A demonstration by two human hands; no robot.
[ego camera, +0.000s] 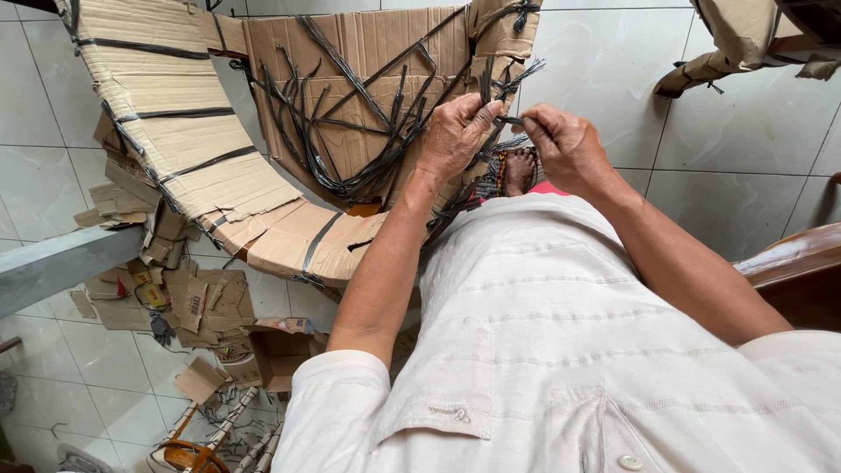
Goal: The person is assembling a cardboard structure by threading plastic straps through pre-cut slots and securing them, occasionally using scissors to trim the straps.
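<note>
While gripping near the upper right corner of the big curved brown cardboard wrapping (pixel 263 131), left hand (pixel 455 136) closed, fingers curled tight around a bundle of thin black plastic strapping (pixel 350 114), thumb pressed over the top. Right hand (pixel 565 144) just beside it, almost touching, fingers pinched shut on one dark strap end between thumb and forefinger. Loose strap ends fanned out above both hands, frayed against the torn cardboard edge. More black straps tangled across the inner face of the cardboard, some banded flat around the outer curve at left. Lower rim of the cardboard ragged and split, hanging just above the lap in a white buttoned shirt (pixel 561 350). A bare foot (pixel 519 169) on a beaded sandal visible below the hands, between the cardboard and the shirt. White tiled floor (pixel 745 158) open to the right of the hands, well apart from a second strapped cardboard piece (pixel 753 39) at the top right corner. Dark wooden furniture edge (pixel 793 263) close beside the right forearm. Left side crowded: torn cardboard scraps (pixel 175 298) heaped on the tiles, a grey flat bar (pixel 61 263) cutting in from the edge, little free floor there.
</note>
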